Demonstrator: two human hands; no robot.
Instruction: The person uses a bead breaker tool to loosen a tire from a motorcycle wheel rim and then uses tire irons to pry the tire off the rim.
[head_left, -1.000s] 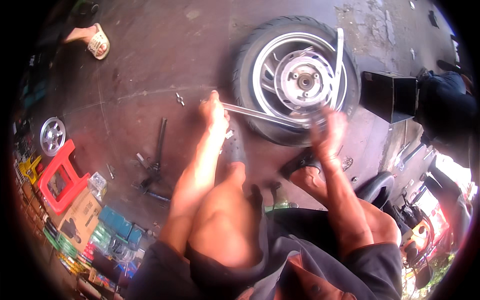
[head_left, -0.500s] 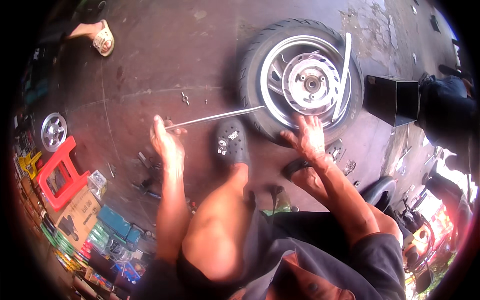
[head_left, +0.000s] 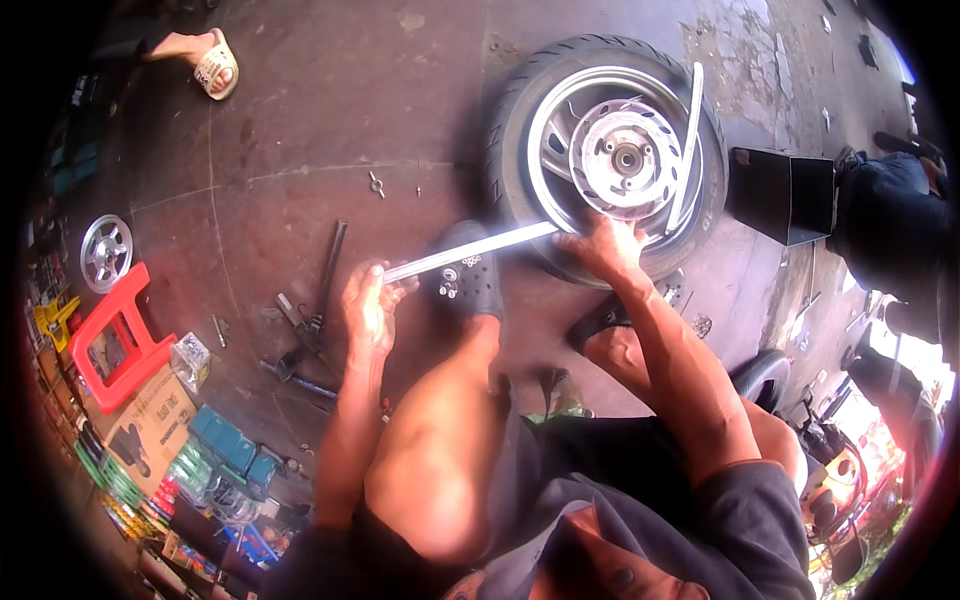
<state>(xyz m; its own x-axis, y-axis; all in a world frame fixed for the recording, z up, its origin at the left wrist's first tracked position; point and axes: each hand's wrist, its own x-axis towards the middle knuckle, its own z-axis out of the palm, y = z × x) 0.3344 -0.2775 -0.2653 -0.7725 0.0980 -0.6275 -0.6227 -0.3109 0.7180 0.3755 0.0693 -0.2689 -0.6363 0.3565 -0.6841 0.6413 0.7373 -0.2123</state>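
Observation:
A motorcycle wheel (head_left: pixel 540 180) with a black tyre and a silver rim lies flat on the floor, its brake disc (head_left: pixel 622 112) facing up. My left hand (head_left: pixel 370 308) is closed round one end of a long metal tyre lever (head_left: pixel 468 252). The lever's far tip meets the rim's near-left edge. Beside that tip, my right hand (head_left: pixel 612 247) grips the wheel's near edge, thumb toward the lever and fingers bent over the rim; their ends are partly hidden. A second tyre lever (head_left: pixel 690 130) lies across the rim's right side, untouched by either hand.
A black box (head_left: pixel 785 195) stands right of the wheel, beside another person's dark-clothed leg (head_left: pixel 890 210). Tools (head_left: pixel 305 340) lie on the floor at left, near a red plastic stool (head_left: pixel 120 340) and a small silver wheel (head_left: pixel 106 253). Another person's sandalled foot (head_left: pixel 217 68) is at upper left.
My left hand has moved right and slightly down, pushing the lever's tip onto the rim. The right hand's spread fingers have bent over the rim, and its thumb has come close to the tip.

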